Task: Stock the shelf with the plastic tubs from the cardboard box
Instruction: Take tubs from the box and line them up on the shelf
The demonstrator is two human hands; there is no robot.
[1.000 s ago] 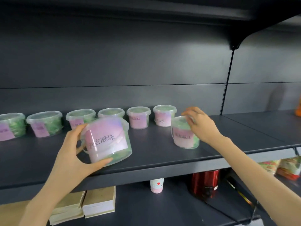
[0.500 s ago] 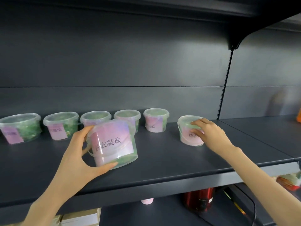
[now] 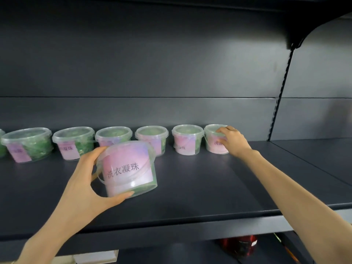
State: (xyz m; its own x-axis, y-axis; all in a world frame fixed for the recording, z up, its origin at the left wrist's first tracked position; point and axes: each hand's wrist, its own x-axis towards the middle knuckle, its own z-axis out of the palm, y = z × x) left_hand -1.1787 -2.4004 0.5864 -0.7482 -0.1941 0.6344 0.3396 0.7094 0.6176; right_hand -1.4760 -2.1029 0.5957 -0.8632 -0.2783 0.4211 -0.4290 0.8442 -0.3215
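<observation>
Left hand: grips tilted tub, thumb under the base and fingers behind, over the shelf mid-depth, left of centre.
Right hand: fingers curled round end tub, at the right end of the back-edge row.
Risks: the smooth, tilted tub may slip from the grip. Pushed back carelessly, it may clip the row.

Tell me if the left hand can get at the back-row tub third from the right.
Probably not yet: the left hand grips the front tub, which is between it and that back-row tub. Nothing else blocks it.
</observation>
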